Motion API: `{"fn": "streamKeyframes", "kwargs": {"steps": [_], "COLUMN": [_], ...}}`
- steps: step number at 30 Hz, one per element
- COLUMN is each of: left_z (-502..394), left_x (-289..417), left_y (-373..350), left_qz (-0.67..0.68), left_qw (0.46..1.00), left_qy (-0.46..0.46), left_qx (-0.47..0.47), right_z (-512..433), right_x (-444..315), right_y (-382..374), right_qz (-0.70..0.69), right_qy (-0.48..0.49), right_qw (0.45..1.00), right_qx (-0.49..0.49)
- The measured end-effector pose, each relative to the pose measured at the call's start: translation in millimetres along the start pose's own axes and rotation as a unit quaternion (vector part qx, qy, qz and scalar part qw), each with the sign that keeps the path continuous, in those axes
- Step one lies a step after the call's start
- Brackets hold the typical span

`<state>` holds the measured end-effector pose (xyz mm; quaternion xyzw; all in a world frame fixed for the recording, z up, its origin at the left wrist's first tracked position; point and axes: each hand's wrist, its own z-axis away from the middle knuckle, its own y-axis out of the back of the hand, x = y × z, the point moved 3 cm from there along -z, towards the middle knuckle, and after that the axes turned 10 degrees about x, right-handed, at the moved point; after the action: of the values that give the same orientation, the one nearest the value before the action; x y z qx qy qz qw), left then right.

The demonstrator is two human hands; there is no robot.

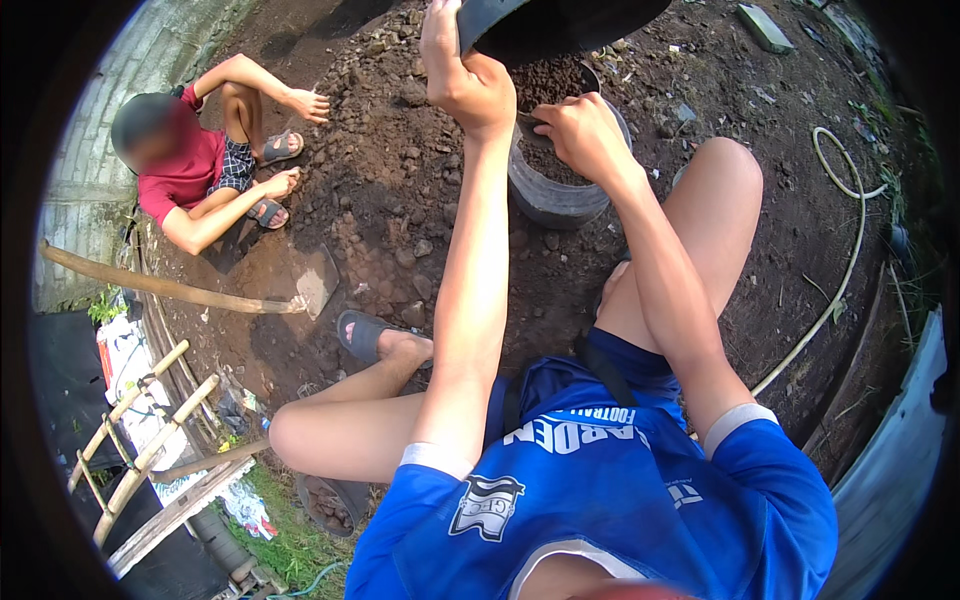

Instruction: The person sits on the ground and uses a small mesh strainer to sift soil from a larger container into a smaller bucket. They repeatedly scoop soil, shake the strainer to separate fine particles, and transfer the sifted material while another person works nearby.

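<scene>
My left hand (472, 86) grips the rim of a black tub (574, 26), which is tilted and partly cut off by the top of the view. Below it stands a grey, worn bucket (559, 202) on the ground, with dark crumbly soil (551, 82) at its mouth. My right hand (589, 139) reaches over this bucket, fingers bent at the soil. Whether those fingers pinch something is hidden from this angle. Both bare feet in sandals rest either side of my squatting position.
A person in a red shirt (180, 161) squats at the left by a heap of soil and stones (390, 150). Near them lies a hoe (319, 281) with a long wooden handle. A bamboo ladder (142, 450), a pot of stones (328, 504) and a pale hose (855, 247) flank me.
</scene>
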<state>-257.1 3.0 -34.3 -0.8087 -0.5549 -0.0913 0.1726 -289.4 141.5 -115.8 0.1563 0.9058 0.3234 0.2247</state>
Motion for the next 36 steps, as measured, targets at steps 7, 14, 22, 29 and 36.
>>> {"fn": "streamKeyframes", "kwargs": {"steps": [7,14,22,29,36], "left_z": [32,55,132,235,287], "left_x": [-45,-99,-88,-78,-80], "left_y": [15,116,256,304,312], "left_qz": [-0.047,-0.076,-0.197,-0.335,-0.377], "left_qw": [0.977,0.836,0.750,0.639,0.598], "left_qy": [0.204,0.523,0.617,0.691,0.705], "left_qx": [0.043,0.146,0.133,0.047,-0.056], "right_z": [-1,-8,10,38,47], "right_x": [12,34,46,37,37], "right_y": [-5,1,-12,-28,-42], "right_qz": [0.007,0.064,0.057,0.023,0.036], "right_qy": [-0.026,0.038,0.025,0.004,0.010], "right_qw": [0.994,0.991,0.997,1.000,0.999], "right_qx": [-0.108,-0.113,-0.051,-0.018,0.000]}}
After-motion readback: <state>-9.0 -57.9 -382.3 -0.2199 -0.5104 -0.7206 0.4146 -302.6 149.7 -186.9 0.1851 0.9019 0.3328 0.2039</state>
